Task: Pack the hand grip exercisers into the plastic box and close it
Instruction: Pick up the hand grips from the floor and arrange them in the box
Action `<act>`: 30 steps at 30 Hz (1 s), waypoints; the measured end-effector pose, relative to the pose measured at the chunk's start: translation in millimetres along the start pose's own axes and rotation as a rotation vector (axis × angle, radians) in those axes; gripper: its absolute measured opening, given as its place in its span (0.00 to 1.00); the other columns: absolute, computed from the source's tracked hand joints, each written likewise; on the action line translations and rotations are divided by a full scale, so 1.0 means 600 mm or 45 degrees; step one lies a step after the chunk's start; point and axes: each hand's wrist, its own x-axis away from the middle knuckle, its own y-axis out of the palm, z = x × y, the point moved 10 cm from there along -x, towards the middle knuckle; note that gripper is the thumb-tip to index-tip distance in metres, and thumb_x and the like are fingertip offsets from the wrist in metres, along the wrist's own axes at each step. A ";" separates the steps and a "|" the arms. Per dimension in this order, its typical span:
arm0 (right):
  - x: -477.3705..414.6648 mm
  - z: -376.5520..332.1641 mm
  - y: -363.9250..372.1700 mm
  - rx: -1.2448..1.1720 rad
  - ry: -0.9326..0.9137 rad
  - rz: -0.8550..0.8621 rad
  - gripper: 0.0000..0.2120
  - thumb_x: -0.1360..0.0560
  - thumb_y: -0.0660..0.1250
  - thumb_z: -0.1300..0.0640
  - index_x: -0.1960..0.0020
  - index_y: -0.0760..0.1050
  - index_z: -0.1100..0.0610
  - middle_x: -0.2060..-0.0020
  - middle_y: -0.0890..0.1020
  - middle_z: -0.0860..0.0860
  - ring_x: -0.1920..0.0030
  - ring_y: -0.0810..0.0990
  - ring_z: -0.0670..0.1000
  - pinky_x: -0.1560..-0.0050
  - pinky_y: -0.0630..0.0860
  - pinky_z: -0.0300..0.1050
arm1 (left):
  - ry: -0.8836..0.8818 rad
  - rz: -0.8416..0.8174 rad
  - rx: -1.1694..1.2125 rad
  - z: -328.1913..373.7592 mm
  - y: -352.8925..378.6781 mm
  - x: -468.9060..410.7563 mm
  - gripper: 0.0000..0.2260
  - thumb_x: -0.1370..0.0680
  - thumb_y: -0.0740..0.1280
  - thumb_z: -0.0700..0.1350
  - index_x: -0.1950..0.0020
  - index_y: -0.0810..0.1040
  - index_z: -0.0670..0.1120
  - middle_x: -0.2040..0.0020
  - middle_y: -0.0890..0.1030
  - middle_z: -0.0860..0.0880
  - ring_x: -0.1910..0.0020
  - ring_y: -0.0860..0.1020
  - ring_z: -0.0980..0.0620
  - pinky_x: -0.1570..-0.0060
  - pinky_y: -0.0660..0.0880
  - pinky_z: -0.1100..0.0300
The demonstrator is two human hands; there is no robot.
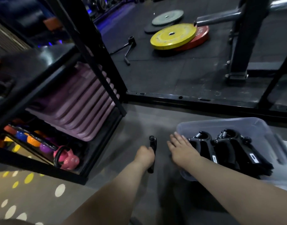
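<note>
Exercisers (204,144), seemingly two in plastic box (224,122), third exerciser (153,143) gripped by left hand (144,155), right hand (182,149) spread flat

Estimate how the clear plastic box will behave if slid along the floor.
Plastic box looks thin-walled and translucent, so probably light and a bit flexy. It sits low and wide, so likely slides rather than tips. The exercisers lie loose inside and may shift.
</note>
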 end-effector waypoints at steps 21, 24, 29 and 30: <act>0.157 0.053 -0.095 -2.233 0.188 -0.216 0.26 0.28 0.63 0.34 0.43 0.80 0.54 0.62 0.82 0.53 0.59 0.81 0.52 0.49 0.76 0.53 | 0.284 -0.080 0.282 0.196 0.039 0.179 0.13 0.25 0.60 0.53 0.52 0.78 0.45 0.55 0.84 0.44 0.55 0.83 0.43 0.51 0.81 0.47; 0.163 0.058 -0.092 -2.483 0.216 -0.207 0.23 0.24 0.62 0.37 0.40 0.78 0.53 0.58 0.82 0.56 0.59 0.80 0.54 0.50 0.80 0.57 | 0.407 -0.030 0.131 0.231 0.042 0.201 0.10 0.21 0.59 0.49 0.48 0.77 0.47 0.53 0.82 0.48 0.54 0.81 0.47 0.51 0.79 0.55; 0.154 0.131 -0.117 -2.483 0.326 0.128 0.09 0.19 0.60 0.52 0.38 0.69 0.48 0.45 0.81 0.59 0.54 0.81 0.57 0.57 0.81 0.57 | 0.523 0.014 0.051 0.264 0.065 0.197 0.16 0.28 0.58 0.46 0.44 0.77 0.55 0.44 0.78 0.46 0.53 0.81 0.48 0.50 0.80 0.54; 0.155 0.157 -0.126 -2.394 0.374 0.222 0.10 0.19 0.60 0.53 0.38 0.69 0.47 0.48 0.80 0.58 0.55 0.80 0.57 0.58 0.81 0.56 | 0.499 0.026 0.069 0.261 0.066 0.188 0.16 0.27 0.58 0.45 0.41 0.77 0.53 0.42 0.77 0.46 0.53 0.80 0.48 0.51 0.79 0.56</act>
